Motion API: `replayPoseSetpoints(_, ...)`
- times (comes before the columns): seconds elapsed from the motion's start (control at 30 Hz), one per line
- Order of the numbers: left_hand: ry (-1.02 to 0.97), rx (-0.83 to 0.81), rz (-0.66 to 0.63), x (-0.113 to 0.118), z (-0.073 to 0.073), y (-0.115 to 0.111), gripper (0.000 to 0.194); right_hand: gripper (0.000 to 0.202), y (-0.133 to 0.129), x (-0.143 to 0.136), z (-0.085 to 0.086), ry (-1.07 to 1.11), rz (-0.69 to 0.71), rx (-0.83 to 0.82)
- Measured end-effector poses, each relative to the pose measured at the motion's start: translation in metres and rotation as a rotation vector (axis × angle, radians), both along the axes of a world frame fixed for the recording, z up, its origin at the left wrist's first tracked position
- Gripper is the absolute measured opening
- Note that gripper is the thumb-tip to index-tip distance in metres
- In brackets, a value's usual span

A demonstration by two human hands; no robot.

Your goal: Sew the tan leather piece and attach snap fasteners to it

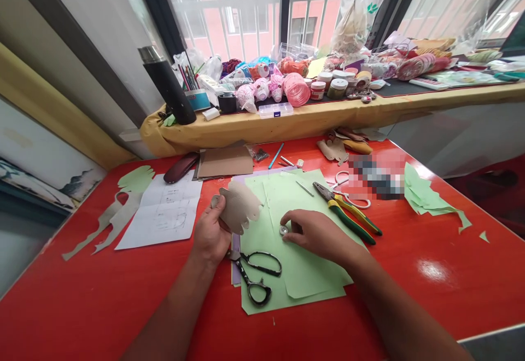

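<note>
My left hand [211, 232] is closed on a greyish-beige cut-out piece [240, 205] with a scalloped edge and small holes, held above the green paper. The thumb lies on top at its left end. Over the green paper sheets [303, 268], my right hand [314, 232] has thumb and forefinger closed around a small round metal disc [284, 230]. Black-handled scissors [258, 276] lie beside my left wrist, partly on the paper. Pliers [348, 213] with green and yellow handles rest to the right of my right hand, and a thin metal rod [304, 188] lies behind it.
White-handled scissors [363, 202] lie behind the pliers. Green scraps [430, 191] are at right. A printed sheet [164, 213], dark glasses case [180, 167] and brown boards [225, 162] sit at left. A black flask [170, 85] and jars [338, 87] stand on the sill.
</note>
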State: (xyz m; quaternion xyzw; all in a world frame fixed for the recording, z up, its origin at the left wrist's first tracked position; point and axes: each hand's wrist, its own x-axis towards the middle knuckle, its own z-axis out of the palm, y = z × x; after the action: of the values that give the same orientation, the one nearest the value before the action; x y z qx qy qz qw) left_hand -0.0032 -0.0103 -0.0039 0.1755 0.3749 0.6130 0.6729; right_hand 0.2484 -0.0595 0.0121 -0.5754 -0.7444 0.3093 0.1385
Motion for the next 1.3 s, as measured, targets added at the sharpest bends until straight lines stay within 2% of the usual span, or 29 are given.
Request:
replayPoseSetpoints(0.33, 0.022, -0.025, -0.022, 0.002, -0.001, -0.003, 0.021, 0.016, -0.002, -0.007, 0.001, -0.067, 0.010, 0.019)
replayPoseSetpoints(0.57, 0.009, 0.001, -0.072, 0.005, 0.000, -0.007, 0.021, 0.019, -0.005, -0.004, 0.003, 0.004, 0.017, -0.008)
replayPoseSetpoints(0.67, -0.010, 0.019, -0.100, 0.006, 0.000, -0.008, 0.022, 0.026, -0.004, -0.003, 0.007, 0.108, -0.010, 0.033)
replayPoseSetpoints(0.83, -0.059, 0.056, -0.182, 0.006, 0.002, -0.012, 0.021, 0.025, -0.003, -0.004, 0.010, 0.311, -0.126, 0.097)
replayPoseSetpoints(0.97, -0.110, 0.071, -0.241, 0.011, 0.006, -0.019, 0.023, 0.030, -0.004, -0.008, 0.009, 0.488, -0.098, -0.014)
replayPoseSetpoints(1.07, -0.092, 0.043, -0.321, 0.015, 0.008, -0.024, 0.030, 0.043, -0.003, -0.011, 0.008, 0.632, -0.053, -0.118)
replayPoseSetpoints(1.3, 0.037, 0.025, -0.425, 0.021, 0.007, -0.030, 0.031, 0.057, 0.000, -0.008, 0.004, 0.958, -0.192, -0.195)
